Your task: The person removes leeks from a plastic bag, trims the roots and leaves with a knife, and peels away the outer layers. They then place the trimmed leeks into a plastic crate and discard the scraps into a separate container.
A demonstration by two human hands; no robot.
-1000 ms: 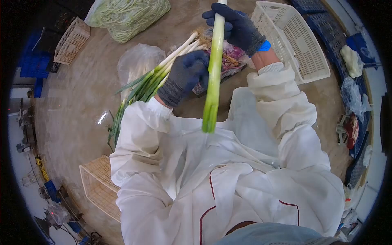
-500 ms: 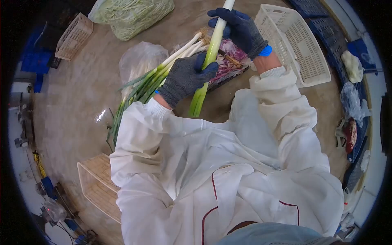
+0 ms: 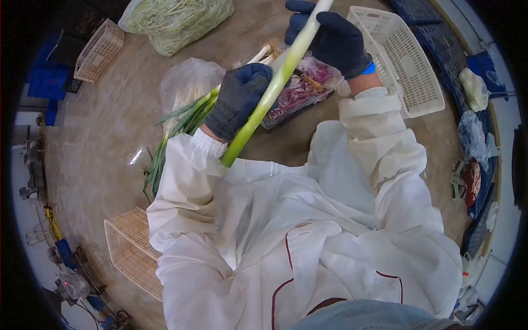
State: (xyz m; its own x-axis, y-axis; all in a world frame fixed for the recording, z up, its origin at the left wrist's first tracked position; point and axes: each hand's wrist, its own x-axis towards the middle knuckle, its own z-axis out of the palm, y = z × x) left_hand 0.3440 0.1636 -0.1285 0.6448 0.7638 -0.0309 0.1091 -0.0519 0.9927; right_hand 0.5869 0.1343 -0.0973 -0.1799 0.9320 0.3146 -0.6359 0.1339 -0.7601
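A long leek (image 3: 281, 78), white at the top and green at its lower end, slants across the view in front of my body. My left hand (image 3: 237, 102), in a grey and navy glove, is closed round its green part. Near the white end, my right hand (image 3: 333, 41), gloved the same way, holds the stalk between thumb and fingers. More leeks (image 3: 190, 118) lie on the floor beyond my left hand, partly hidden by it. Purple peelings or vegetables (image 3: 308, 85) fill a dark tray behind the held leek.
A white crate (image 3: 407, 66) stands at the upper right, another crate (image 3: 132, 247) at the lower left, and a third (image 3: 99, 50) at the upper left. A bag of green vegetables (image 3: 179, 22) lies at the top. Clear plastic (image 3: 192, 77) sits beside the leeks.
The held leek has tilted further, its green end moving left and its white end right. My left hand has shifted slightly left and up; my right hand has turned and moved a little right.
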